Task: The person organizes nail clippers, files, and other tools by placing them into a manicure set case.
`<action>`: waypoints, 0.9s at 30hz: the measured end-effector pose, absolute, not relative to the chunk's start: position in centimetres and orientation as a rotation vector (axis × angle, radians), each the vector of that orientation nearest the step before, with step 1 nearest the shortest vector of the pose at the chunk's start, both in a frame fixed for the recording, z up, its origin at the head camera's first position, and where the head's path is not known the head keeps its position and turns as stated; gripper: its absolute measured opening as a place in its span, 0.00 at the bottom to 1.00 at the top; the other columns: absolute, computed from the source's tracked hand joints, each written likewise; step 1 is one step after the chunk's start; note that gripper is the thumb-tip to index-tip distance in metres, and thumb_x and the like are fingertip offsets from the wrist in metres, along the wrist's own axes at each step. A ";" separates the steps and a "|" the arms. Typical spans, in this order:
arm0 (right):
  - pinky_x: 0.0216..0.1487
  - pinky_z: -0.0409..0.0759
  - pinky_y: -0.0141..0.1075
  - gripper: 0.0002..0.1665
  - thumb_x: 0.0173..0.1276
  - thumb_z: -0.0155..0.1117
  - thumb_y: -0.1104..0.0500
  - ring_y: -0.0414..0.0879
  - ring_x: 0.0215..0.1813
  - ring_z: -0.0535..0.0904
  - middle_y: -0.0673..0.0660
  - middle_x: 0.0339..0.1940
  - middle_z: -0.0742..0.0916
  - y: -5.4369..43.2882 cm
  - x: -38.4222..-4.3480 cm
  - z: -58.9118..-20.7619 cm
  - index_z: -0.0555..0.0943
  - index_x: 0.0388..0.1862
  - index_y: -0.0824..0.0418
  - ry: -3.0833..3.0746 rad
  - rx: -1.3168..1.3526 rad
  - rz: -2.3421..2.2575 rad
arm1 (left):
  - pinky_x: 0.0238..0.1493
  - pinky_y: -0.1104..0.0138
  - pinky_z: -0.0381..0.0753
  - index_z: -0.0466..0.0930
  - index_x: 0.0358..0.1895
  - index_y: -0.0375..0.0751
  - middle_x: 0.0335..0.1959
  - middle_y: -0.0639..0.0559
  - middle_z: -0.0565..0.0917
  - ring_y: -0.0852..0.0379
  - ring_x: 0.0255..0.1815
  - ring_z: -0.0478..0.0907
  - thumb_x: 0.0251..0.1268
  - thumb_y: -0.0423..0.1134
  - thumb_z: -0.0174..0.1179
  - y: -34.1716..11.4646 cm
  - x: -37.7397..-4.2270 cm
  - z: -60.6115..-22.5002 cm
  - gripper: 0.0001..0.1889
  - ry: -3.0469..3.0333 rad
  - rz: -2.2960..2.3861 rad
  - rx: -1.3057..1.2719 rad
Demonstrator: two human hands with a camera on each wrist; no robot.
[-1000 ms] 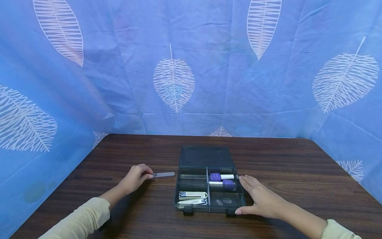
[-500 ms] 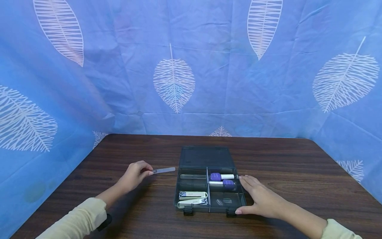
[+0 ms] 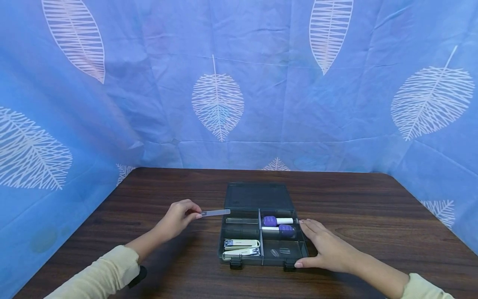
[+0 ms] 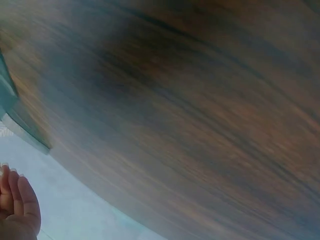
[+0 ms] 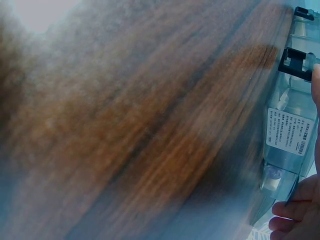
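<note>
My left hand [image 3: 178,218] pinches a slim translucent nail file [image 3: 215,212] between thumb and fingertips. The file's far end overlaps the left rim of a dark see-through compartment box [image 3: 260,259] with its lid folded back. Against the box's right side rests my right hand [image 3: 328,249], fingers extended and thumb at the front corner by a latch. Inside the box lie a clear strip [image 3: 241,221] at back left, nail clippers [image 3: 241,244] at front left, two purple nail polish bottles [image 3: 269,221] at back right, and small clear pieces [image 3: 284,251] at front right.
The box stands on a dark wood table [image 3: 358,207], its lid [image 3: 259,195] lying toward the back. Two black latches [image 3: 235,262] stick out from the front. A printed label [image 5: 290,131] shows in the right wrist view. Blue leaf-patterned cloth [image 3: 261,104] surrounds the table's back and sides.
My left hand has risen slightly and moved right with the nail file, whose tip now overlaps the box's left rim. The right hand and the box have stayed put.
</note>
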State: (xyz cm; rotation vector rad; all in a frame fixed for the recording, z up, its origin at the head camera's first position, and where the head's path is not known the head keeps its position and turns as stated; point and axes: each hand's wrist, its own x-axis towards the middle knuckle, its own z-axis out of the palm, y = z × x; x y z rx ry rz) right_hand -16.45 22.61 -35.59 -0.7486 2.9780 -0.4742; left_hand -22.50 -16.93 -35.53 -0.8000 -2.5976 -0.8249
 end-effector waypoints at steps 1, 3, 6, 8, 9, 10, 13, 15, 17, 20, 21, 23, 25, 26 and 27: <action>0.58 0.63 0.66 0.63 0.50 0.60 0.27 0.72 0.68 0.59 0.74 0.67 0.66 22.6 -16.4 -35.6 0.60 0.68 0.73 2.975 -0.750 -0.478 | 0.28 0.74 0.76 0.82 0.32 0.38 0.30 0.52 0.80 0.65 0.27 0.73 0.58 0.32 0.61 -16.7 -22.5 -35.5 0.02 -2.595 -0.823 -0.806; 0.58 0.63 0.66 0.63 0.50 0.60 0.27 0.72 0.67 0.59 0.74 0.67 0.66 22.6 -16.5 -35.6 0.60 0.68 0.74 2.973 -0.760 -0.479 | 0.28 0.74 0.75 0.82 0.32 0.38 0.29 0.52 0.80 0.66 0.27 0.73 0.58 0.32 0.61 -16.4 -22.6 -35.6 0.02 -2.590 -0.824 -0.813; 0.58 0.63 0.66 0.63 0.49 0.60 0.26 0.72 0.67 0.59 0.74 0.67 0.67 22.6 -16.5 -35.7 0.60 0.67 0.74 2.975 -0.759 -0.486 | 0.29 0.73 0.76 0.82 0.32 0.37 0.30 0.51 0.80 0.65 0.28 0.73 0.58 0.32 0.61 -15.9 -22.7 -35.5 0.02 -2.583 -0.834 -0.828; 0.58 0.63 0.66 0.63 0.49 0.60 0.26 0.72 0.67 0.59 0.74 0.66 0.67 22.6 -16.5 -35.7 0.60 0.67 0.74 2.976 -0.759 -0.489 | 0.29 0.73 0.77 0.82 0.33 0.37 0.30 0.51 0.80 0.64 0.28 0.74 0.58 0.32 0.61 -15.5 -22.7 -35.5 0.02 -2.586 -0.842 -0.837; 0.58 0.63 0.66 0.63 0.49 0.60 0.27 0.72 0.67 0.59 0.74 0.66 0.67 22.6 -16.5 -35.7 0.60 0.67 0.74 2.977 -0.764 -0.484 | 0.30 0.73 0.77 0.82 0.33 0.37 0.30 0.51 0.80 0.64 0.29 0.75 0.59 0.32 0.61 -15.4 -22.8 -35.5 0.02 -2.590 -0.844 -0.838; 0.58 0.63 0.66 0.63 0.49 0.60 0.27 0.72 0.67 0.59 0.74 0.66 0.67 22.6 -16.5 -35.7 0.60 0.67 0.74 2.975 -0.761 -0.486 | 0.30 0.73 0.77 0.82 0.33 0.37 0.30 0.51 0.80 0.64 0.29 0.75 0.59 0.32 0.61 -15.2 -22.8 -35.5 0.03 -2.595 -0.842 -0.839; 0.58 0.64 0.65 0.63 0.49 0.61 0.27 0.72 0.68 0.59 0.74 0.67 0.66 22.6 -16.6 -35.7 0.60 0.67 0.74 2.973 -0.760 -0.488 | 0.31 0.73 0.77 0.82 0.33 0.38 0.30 0.52 0.79 0.64 0.29 0.74 0.58 0.32 0.61 -14.6 -22.9 -35.6 0.02 -2.611 -0.848 -0.839; 0.57 0.64 0.66 0.63 0.49 0.62 0.27 0.72 0.67 0.59 0.74 0.67 0.66 22.6 -16.6 -35.7 0.60 0.67 0.75 2.971 -0.769 -0.482 | 0.31 0.73 0.77 0.82 0.33 0.38 0.30 0.52 0.79 0.65 0.29 0.74 0.58 0.32 0.61 -14.2 -22.9 -35.5 0.02 -2.617 -0.852 -0.847; 0.58 0.64 0.66 0.63 0.49 0.62 0.28 0.72 0.67 0.59 0.74 0.67 0.66 22.6 -16.6 -35.7 0.60 0.67 0.75 2.968 -0.770 -0.488 | 0.30 0.73 0.77 0.82 0.33 0.37 0.30 0.51 0.79 0.65 0.29 0.73 0.58 0.31 0.61 -13.8 -22.9 -35.5 0.02 -2.616 -0.858 -0.861; 0.58 0.64 0.66 0.63 0.49 0.62 0.28 0.72 0.67 0.59 0.74 0.67 0.66 22.7 -16.6 -35.8 0.59 0.67 0.75 2.966 -0.778 -0.492 | 0.30 0.73 0.76 0.82 0.33 0.36 0.30 0.51 0.79 0.64 0.28 0.73 0.59 0.31 0.60 -13.1 -23.0 -35.4 0.03 -2.614 -0.852 -0.893; 0.58 0.64 0.65 0.63 0.49 0.62 0.28 0.72 0.67 0.59 0.74 0.67 0.66 22.7 -16.6 -35.8 0.59 0.67 0.75 2.967 -0.780 -0.492 | 0.30 0.73 0.76 0.82 0.34 0.36 0.30 0.50 0.79 0.64 0.28 0.74 0.59 0.31 0.60 -12.9 -23.0 -35.3 0.03 -2.613 -0.850 -0.904; 0.58 0.64 0.65 0.63 0.49 0.62 0.28 0.72 0.67 0.59 0.74 0.67 0.66 22.7 -16.6 -35.7 0.59 0.67 0.75 2.966 -0.782 -0.492 | 0.30 0.74 0.77 0.81 0.34 0.36 0.30 0.50 0.79 0.63 0.29 0.74 0.59 0.31 0.60 -12.5 -23.0 -35.3 0.03 -2.617 -0.839 -0.926; 0.58 0.64 0.65 0.64 0.49 0.62 0.28 0.71 0.68 0.59 0.74 0.67 0.66 22.7 -16.6 -35.7 0.59 0.68 0.75 2.965 -0.783 -0.491 | 0.30 0.74 0.77 0.81 0.34 0.35 0.30 0.50 0.80 0.63 0.29 0.75 0.59 0.31 0.60 -12.1 -23.0 -35.4 0.03 -2.620 -0.813 -0.951; 0.58 0.64 0.65 0.64 0.49 0.61 0.27 0.71 0.68 0.59 0.74 0.67 0.66 22.7 -16.6 -35.7 0.59 0.68 0.74 2.963 -0.781 -0.490 | 0.30 0.74 0.77 0.82 0.34 0.35 0.31 0.50 0.80 0.62 0.29 0.76 0.59 0.31 0.60 -11.9 -23.0 -35.4 0.03 -2.620 -0.793 -0.966; 0.58 0.64 0.65 0.64 0.49 0.61 0.27 0.71 0.68 0.59 0.74 0.67 0.66 22.7 -16.6 -35.7 0.59 0.68 0.74 2.962 -0.779 -0.489 | 0.30 0.74 0.77 0.82 0.34 0.35 0.31 0.49 0.80 0.62 0.29 0.76 0.59 0.31 0.60 -11.7 -23.0 -35.4 0.03 -2.622 -0.777 -0.982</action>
